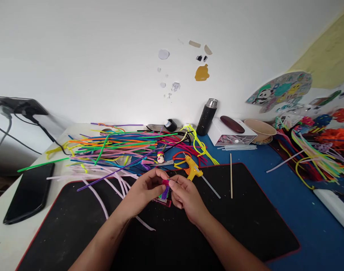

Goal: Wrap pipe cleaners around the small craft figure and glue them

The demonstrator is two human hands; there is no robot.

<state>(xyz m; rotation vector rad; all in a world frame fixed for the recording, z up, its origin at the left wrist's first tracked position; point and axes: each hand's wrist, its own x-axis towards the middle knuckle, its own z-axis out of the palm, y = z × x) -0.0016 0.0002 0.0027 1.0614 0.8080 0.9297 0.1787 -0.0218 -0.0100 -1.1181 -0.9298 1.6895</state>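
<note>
My left hand (145, 188) and my right hand (186, 194) meet above a black mat (76, 226). Both pinch a small twisted bundle of pipe cleaners (165, 188), pink at the top with purple and green below. A pink object (164, 202) lies on the mat just under the bundle. A yellow glue gun (192, 168) rests right behind my right hand. A big pile of coloured pipe cleaners (118, 148) spreads behind my left hand.
A black phone (29, 192) lies at the left. A black flask (206, 116), a white box (231, 133) and a bowl (259, 130) stand at the back. More pipe cleaners (315, 154) lie at the right. A thin wooden stick (231, 175) lies on the mat.
</note>
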